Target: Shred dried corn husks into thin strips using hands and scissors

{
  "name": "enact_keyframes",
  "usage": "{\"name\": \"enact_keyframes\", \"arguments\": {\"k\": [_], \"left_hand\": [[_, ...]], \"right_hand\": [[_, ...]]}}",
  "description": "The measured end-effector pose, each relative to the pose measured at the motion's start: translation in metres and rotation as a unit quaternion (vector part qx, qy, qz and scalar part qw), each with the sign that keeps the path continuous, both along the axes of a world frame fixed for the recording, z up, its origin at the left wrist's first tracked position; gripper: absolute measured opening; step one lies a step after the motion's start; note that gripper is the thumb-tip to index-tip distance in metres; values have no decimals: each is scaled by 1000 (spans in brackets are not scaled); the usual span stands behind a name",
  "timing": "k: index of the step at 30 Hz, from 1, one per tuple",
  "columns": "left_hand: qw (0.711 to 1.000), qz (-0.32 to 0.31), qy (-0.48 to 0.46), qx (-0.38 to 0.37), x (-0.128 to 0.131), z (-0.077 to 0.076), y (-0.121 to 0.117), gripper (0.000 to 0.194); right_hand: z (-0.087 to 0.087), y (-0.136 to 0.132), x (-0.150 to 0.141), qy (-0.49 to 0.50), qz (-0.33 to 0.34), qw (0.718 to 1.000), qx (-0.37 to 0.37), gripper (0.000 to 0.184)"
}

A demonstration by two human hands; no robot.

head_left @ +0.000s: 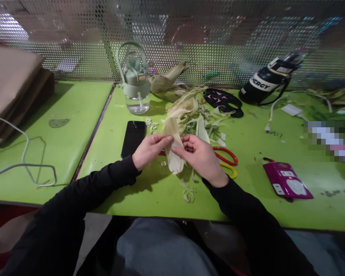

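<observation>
Between my two hands is a pale corn husk (174, 159), its wide end toward me. My left hand (151, 148) pinches its left edge with the thumb on top. My right hand (202, 155) grips its right edge, thumb laid across the front and fingers curled. Behind my hands lies a pile of loose husks (186, 105) with green shreds and small scraps. Red and yellow scissor handles (228, 155) stick out from beyond my right hand; the blades are hidden. A black phone (133, 136) lies flat near my left hand.
A clear water bottle (137, 88) stands at the back, beside more dry husks (168, 80). A black bottle (266, 82) leans at the mesh panel (218, 46). At right is a purple device (287, 180); at left are brown bags (14, 88) and a cable (25, 153).
</observation>
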State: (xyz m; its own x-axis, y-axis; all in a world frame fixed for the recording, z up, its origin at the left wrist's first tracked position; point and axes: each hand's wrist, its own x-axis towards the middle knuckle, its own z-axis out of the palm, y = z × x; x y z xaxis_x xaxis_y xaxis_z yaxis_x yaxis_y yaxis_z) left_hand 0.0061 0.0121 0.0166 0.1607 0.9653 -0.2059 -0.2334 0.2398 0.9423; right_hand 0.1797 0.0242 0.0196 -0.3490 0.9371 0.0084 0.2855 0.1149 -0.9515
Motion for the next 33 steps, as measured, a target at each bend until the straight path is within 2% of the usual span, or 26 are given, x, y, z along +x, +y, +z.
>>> {"name": "enact_keyframes", "arguments": {"k": [5,8,11,14,19,23,26,29,33], "left_hand": [[998,60,-27,-7,-7,12,3,21],[995,83,-49,-35,-7,14,4,21],[991,99,-71,-49,-6,14,5,18],[991,99,-80,-50,-6,13,6,16],[993,83,-68,-55,-10,13,7,15],[994,74,-48,-59,-8,10,8,18],[995,64,-41,-58,-3,7,7,18],[996,66,-47,-47,-5,8,7,19],[993,98,-67,-16,-18,16,12,19]], "right_hand": [[6,3,4,-41,9,999,11,34],[4,5,5,-49,-4,999,14,40],[0,7,4,-19,28,999,-37,47],[-2,8,3,26,89,991,-96,39],[2,6,3,1,106,989,-100,30],[0,4,2,-56,99,990,-81,29],[-3,4,0,-96,87,989,-77,38],[-5,4,1,-136,110,981,-86,37],[-4,3,3,-86,164,974,-130,38]]}}
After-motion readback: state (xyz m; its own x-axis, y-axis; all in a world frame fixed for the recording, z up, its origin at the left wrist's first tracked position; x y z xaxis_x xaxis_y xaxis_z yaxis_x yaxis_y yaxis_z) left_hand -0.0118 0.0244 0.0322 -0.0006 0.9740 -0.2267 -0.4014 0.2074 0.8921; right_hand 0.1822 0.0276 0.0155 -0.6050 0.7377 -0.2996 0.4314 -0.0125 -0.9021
